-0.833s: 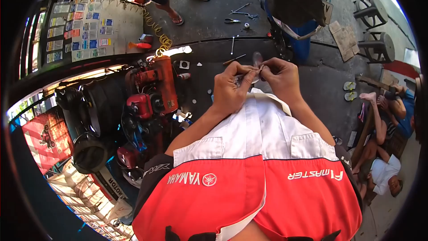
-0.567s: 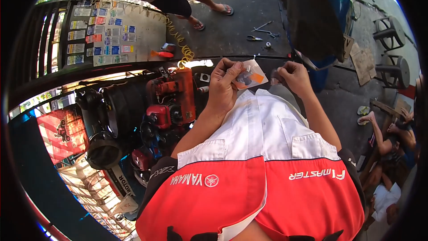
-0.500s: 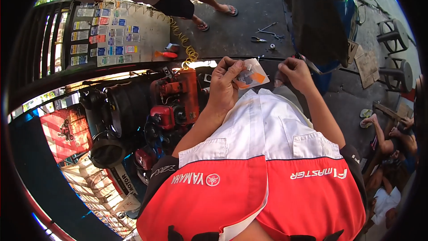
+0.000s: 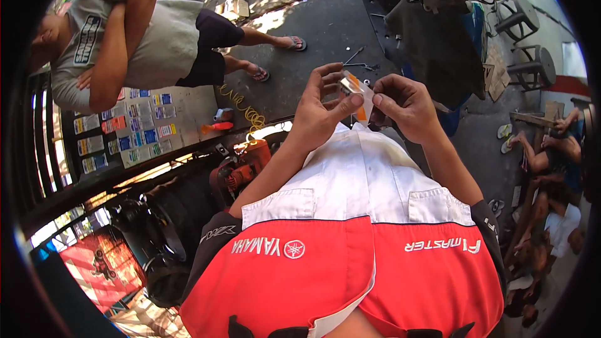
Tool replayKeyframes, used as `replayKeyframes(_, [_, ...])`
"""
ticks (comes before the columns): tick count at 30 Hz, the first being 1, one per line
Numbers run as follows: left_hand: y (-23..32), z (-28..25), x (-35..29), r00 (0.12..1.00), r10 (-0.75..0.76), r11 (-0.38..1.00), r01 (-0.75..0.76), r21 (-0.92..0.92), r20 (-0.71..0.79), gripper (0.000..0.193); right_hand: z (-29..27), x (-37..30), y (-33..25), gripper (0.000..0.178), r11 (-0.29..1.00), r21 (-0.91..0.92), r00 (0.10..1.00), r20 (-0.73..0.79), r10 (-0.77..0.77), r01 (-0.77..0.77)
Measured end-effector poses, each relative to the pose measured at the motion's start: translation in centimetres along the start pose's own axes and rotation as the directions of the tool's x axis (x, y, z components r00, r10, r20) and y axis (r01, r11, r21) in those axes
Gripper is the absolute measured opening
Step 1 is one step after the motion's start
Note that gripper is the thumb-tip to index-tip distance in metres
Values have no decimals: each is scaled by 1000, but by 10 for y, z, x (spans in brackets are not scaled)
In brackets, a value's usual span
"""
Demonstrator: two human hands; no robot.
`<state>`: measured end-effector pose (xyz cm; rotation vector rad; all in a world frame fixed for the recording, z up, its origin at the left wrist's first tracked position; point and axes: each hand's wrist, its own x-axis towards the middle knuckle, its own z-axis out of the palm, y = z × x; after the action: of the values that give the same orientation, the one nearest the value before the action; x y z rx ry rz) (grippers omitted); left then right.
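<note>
A small clear plastic packet (image 4: 365, 112) with an orange-and-white insert is in front of my belly. My left hand (image 4: 322, 109) has the packet between thumb and fingers, its fingertips raised behind it. At the packet's right edge, my right hand (image 4: 405, 107) is closed, thumb against the curled forefinger, pinching that edge. What small parts are inside the packet is too hard to make out.
A person with crossed arms (image 4: 134, 44) stands at the far left, by a board of small colourful packets (image 4: 134, 125). Below lies a red machine (image 4: 241, 172) with a yellow coiled hose (image 4: 253, 119). Metal tools (image 4: 360, 59) lie beyond my hands; a covered motorcycle (image 4: 426, 44) and stools (image 4: 529, 66) are right.
My right hand has come left to the packet and now grips its edge. The packet has turned to a steeper angle. The view has shifted, showing more of the standing person.
</note>
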<state>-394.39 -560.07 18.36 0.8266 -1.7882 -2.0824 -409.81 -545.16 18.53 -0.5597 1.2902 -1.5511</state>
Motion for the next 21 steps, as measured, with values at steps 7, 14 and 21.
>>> replayKeyframes(7, [13, -135, 21, 929, -94, 995, 76, 63, 358, 59, 120, 33, 35, 17, 988, 138, 986, -141, 90, -70])
replayKeyframes(14, [-7, -161, 29, 755, -42, 917, 289, -275, 655, 51, 176, 31, 59, 15, 899, 435, 937, -332, 113, 46])
replayKeyframes(21, [3, -97, 4, 737, 143, 990, -93, -110, 661, 33, 153, -36, 37, 10, 986, -83, 850, -500, -164, 141])
